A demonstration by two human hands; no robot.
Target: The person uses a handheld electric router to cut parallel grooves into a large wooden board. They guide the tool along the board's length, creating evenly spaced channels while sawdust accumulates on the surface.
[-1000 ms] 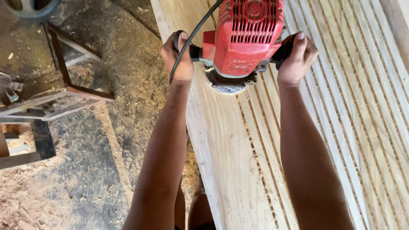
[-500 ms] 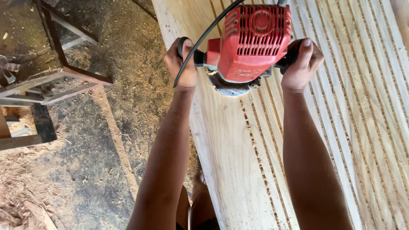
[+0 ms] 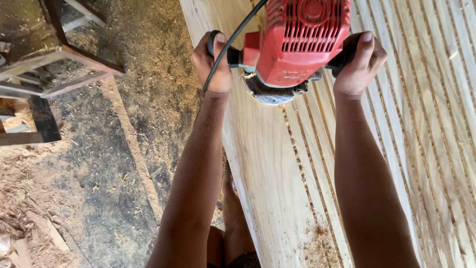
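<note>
both hands clamp the red router (image 3: 297, 42) by its side knobs: left hand (image 3: 213, 62) at nine o'clock, right hand (image 3: 358, 64) at three. its base sits on the board (image 3: 263, 164), whose grooves run twelve to six; the bit is probably hidden underneath.

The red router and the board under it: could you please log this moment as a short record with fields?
tool: red router, metal base flat on the board
left hand: closed on the left black handle
right hand: closed on the right black handle
cord: black cable running past the left hand
surface: pale wooden board with parallel grooves on its right part
debris: sawdust on the board near the bottom
floor: sawdust-strewn floor, left
</note>
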